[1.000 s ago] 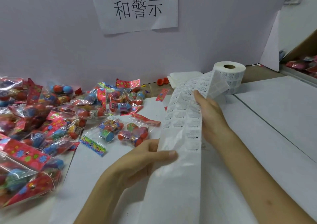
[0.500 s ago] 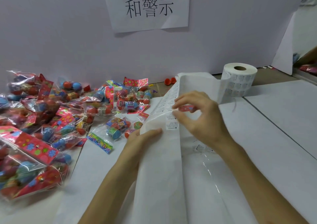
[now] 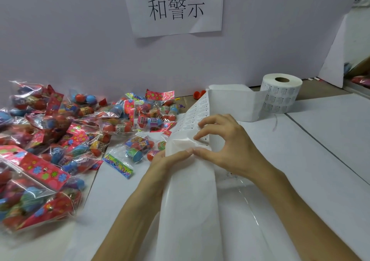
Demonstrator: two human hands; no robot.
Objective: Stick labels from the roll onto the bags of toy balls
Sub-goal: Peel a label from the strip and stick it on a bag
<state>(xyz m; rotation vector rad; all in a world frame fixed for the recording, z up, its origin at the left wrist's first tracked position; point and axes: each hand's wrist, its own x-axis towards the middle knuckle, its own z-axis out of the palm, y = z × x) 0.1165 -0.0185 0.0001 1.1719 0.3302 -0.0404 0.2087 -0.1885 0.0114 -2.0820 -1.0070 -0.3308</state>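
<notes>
The white label roll (image 3: pixel 281 92) stands upright at the back right, and its unrolled label strip (image 3: pixel 192 180) runs down toward me, folded over in the middle. My left hand (image 3: pixel 170 158) grips the strip's left edge with the thumb on top. My right hand (image 3: pixel 226 144) curls over the fold, thumb and forefinger pinching at a label on the strip's printed side. Clear bags of toy balls (image 3: pixel 60 140) with red and blue balls and bright header cards lie heaped at the left. One small bag (image 3: pixel 136 150) lies just left of the strip.
A white wall (image 3: pixel 80 40) with a paper sign (image 3: pixel 174 6) closes the back. White sheets cover the table (image 3: pixel 320 150), with a seam running diagonally at the right. Two small red balls (image 3: pixel 198 93) lie near the wall. A white partition (image 3: pixel 334 60) stands at the far right.
The strip was turned and folded over. My right hand moved from behind it to the front and now pinches at a label. My left hand shifted up the edge.
</notes>
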